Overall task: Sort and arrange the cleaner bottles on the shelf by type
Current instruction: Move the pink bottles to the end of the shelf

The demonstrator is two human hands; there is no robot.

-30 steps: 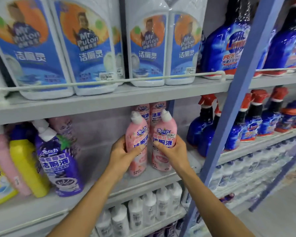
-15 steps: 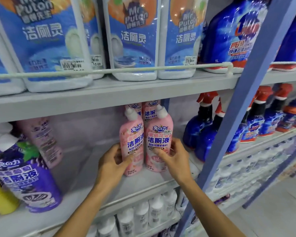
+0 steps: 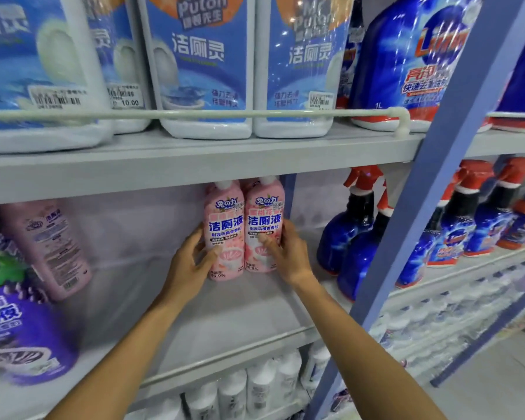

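Note:
Two pink cleaner bottles stand upright side by side deep on the middle shelf [image 3: 231,310]. My left hand [image 3: 191,262] grips the left pink bottle [image 3: 224,219] low on its side, thumb across its front. My right hand [image 3: 288,256] grips the right pink bottle [image 3: 264,216] the same way. More pink bottles behind them are mostly hidden. Another pink bottle [image 3: 47,247] leans at the shelf's left with its back label showing, and a purple bottle [image 3: 19,328] stands in front of it.
Large white and blue jugs [image 3: 200,65] fill the upper shelf behind a white rail [image 3: 194,114]. A blue upright post [image 3: 431,189] divides the bays. Blue spray bottles with red triggers [image 3: 352,231] stand to the right. White bottles [image 3: 255,386] line the shelf below.
Both hands have pushed the two pink bottles back toward the rear of the shelf. The view has moved closer and lower.

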